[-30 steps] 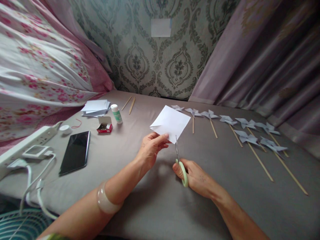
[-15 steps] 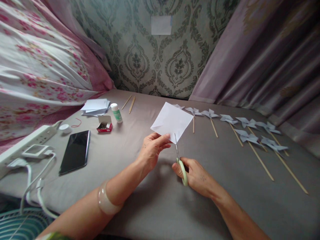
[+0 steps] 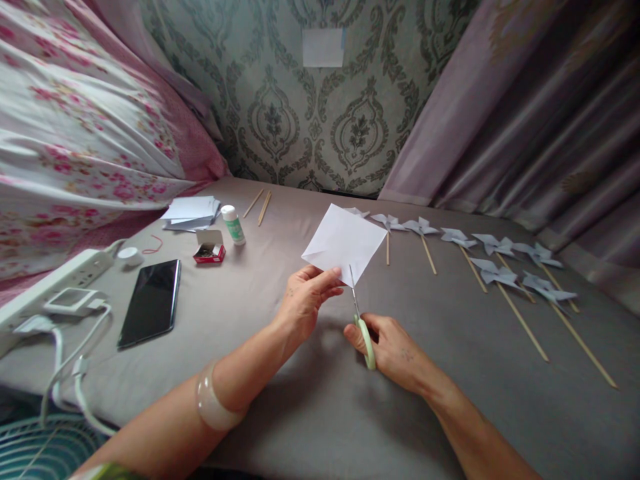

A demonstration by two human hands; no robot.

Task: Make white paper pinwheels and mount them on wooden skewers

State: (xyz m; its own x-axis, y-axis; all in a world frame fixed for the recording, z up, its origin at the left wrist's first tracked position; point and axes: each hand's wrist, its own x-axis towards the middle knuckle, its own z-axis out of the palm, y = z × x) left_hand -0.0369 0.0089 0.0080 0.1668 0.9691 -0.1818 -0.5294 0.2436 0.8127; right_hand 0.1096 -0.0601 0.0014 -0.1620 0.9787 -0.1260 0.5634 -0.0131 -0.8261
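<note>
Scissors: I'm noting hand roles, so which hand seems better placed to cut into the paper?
Probably the right hand: it holds the scissors, which reach the near corner of the white paper. The left hand is occupied, holding that paper.

Left fingers (image 3: pixel 326 279) hold paper (image 3: pixel 345 237), right fingers (image 3: pixel 355 337) hold scissors (image 3: pixel 369 347)

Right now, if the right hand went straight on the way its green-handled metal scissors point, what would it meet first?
Probably the square white paper sheet in the left hand: the metal scissor blades overlap its near corner, though depth is unclear.
</note>
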